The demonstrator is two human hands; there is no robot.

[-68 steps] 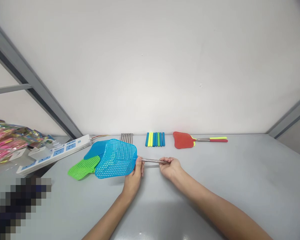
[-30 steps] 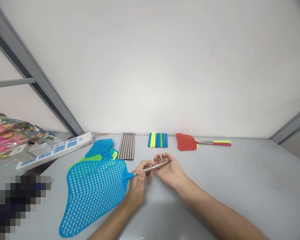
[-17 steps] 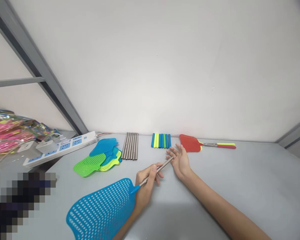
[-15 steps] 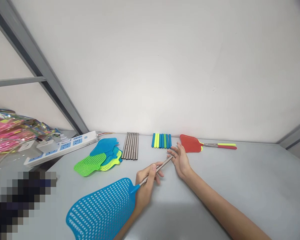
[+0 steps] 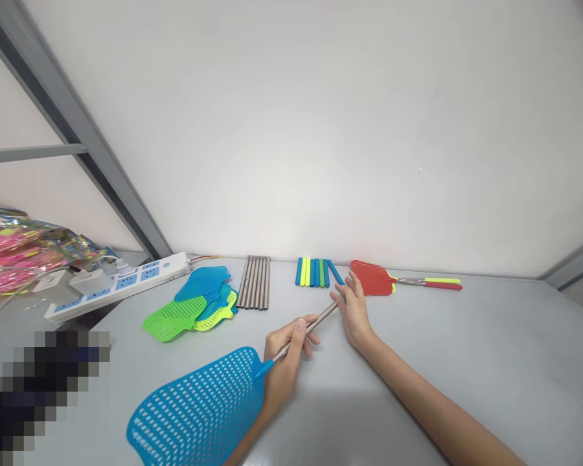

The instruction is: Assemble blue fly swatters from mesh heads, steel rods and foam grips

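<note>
Blue tube (image 5: 335, 272) now skewed out of the row (image 5: 313, 272) on the counter (image 5: 418, 343), at right hand (image 5: 357, 317)'s half-curled fingers; grip unclear. Left hand (image 5: 282, 369)'s fingers closed round blue swatter (image 5: 199, 408)'s metal rod (image 5: 326, 313).

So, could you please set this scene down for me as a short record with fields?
left hand: the left hand grips a silver metal rod
rod end: joined to a blue perforated plastic swatter head
right hand: the right hand has its fingers at a slanted blue tube; whether they grip it is unclear
tube row: seven blue, yellow and green tubes, side by side
left of tubes: a row of silver metal rods
far left: a white power strip
right of tubes: a red perforated swatter head
</note>
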